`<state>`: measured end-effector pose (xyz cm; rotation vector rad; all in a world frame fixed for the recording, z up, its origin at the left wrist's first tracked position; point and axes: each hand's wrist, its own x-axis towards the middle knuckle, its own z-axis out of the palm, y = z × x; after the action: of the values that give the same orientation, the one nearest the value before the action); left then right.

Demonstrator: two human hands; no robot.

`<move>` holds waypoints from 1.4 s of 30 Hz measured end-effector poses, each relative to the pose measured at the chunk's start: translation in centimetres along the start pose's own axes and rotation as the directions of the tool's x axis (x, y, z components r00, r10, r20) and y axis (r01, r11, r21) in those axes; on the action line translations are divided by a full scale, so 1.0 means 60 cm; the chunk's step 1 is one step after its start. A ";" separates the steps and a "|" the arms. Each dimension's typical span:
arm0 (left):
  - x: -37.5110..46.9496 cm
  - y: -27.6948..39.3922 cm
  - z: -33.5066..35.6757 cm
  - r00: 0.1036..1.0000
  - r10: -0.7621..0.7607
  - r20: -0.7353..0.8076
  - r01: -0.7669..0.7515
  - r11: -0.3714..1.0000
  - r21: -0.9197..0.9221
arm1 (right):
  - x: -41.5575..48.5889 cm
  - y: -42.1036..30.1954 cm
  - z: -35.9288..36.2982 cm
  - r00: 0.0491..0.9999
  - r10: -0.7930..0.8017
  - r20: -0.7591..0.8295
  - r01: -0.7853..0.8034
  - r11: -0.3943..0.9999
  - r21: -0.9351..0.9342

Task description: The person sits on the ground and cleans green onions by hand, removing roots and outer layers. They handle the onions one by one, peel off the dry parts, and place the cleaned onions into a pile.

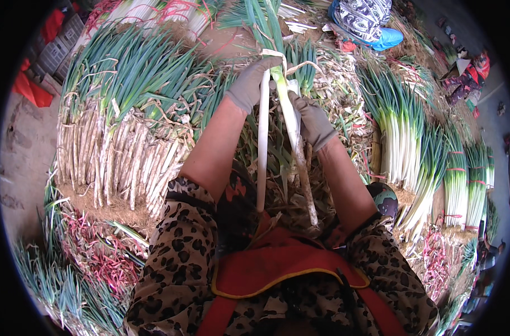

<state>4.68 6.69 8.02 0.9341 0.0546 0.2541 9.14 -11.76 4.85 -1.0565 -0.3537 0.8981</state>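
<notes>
My left hand (252, 83), in a grey-beige glove, grips a large green onion (286, 105) at the neck, where its leaves begin. The leaves (265, 25) point away from me. Its upper shank is clean and pale; the lower part is brown with soil, and the root end hangs towards my lap. Below the left hand hangs a smooth white length (263, 143), probably a clean onion shank; its upper end is partly hidden. My right hand (312, 119), gloved too, closes on the side of the onion's shank, at a loose outer skin. Its fingertips are partly hidden.
Soil-covered green onions (112, 147) lie piled at left. Cleaned onions (401, 138) lie at right, with tied bundles (455, 185) beyond. Peeled skins (338, 88) litter the ground. Red ties (99, 252) lie at lower left. A person's blue-covered foot (387, 39) is at the top right.
</notes>
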 end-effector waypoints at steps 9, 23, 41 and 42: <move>0.006 0.020 -0.039 0.991 0.045 0.124 -0.030 0.992 -0.122 | -0.100 0.021 0.038 0.906 0.422 0.045 -0.398 0.882 -0.252; 0.010 0.044 -0.041 0.990 0.141 0.005 -0.137 0.967 -0.213 | -0.075 0.048 -0.066 0.959 -0.229 -0.166 0.132 0.880 -0.456; -0.020 0.028 0.004 0.995 0.094 0.044 -0.090 0.993 -0.077 | -0.090 -0.067 0.009 0.984 -0.180 0.001 0.138 0.752 -0.645; -0.024 0.026 0.017 0.996 0.083 0.039 -0.080 0.994 -0.071 | -0.073 -0.088 0.034 0.982 -0.187 -0.014 0.149 0.826 -0.544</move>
<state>3.13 6.41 9.79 0.8732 -0.0309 0.3096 7.59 -14.98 11.09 -1.5476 -0.6614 0.6073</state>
